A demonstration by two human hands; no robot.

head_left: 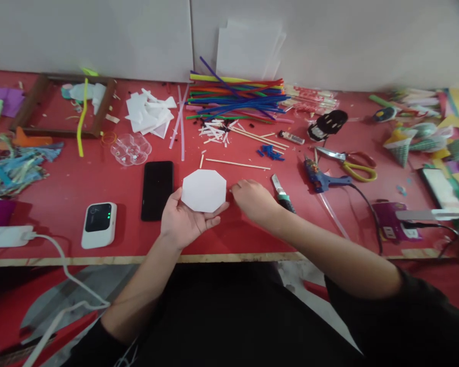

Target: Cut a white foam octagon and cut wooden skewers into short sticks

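My left hand (188, 221), palm up, holds a white octagonal piece of card (204, 190) between thumb and fingers. Just right of the card, my right hand (250, 199) is closed in a pinch; whatever its fingertips hold is too small or hidden to make out. Beyond the card lie a thin wooden stick (237, 164) and a short broken piece of stick (201, 161). A utility knife (282, 193) with its blade showing rests to the right of my right hand. Left of my left hand is a black phone (157, 191).
A blue glue gun (323, 178) with a cord and scissors (348, 162) lie at the right. Colourful pipe cleaners (237, 99) and white paper scraps (151, 113) sit at the back. A white device (99, 225), a clear plastic tray (131, 149) and a wooden frame (48, 131) occupy the left.
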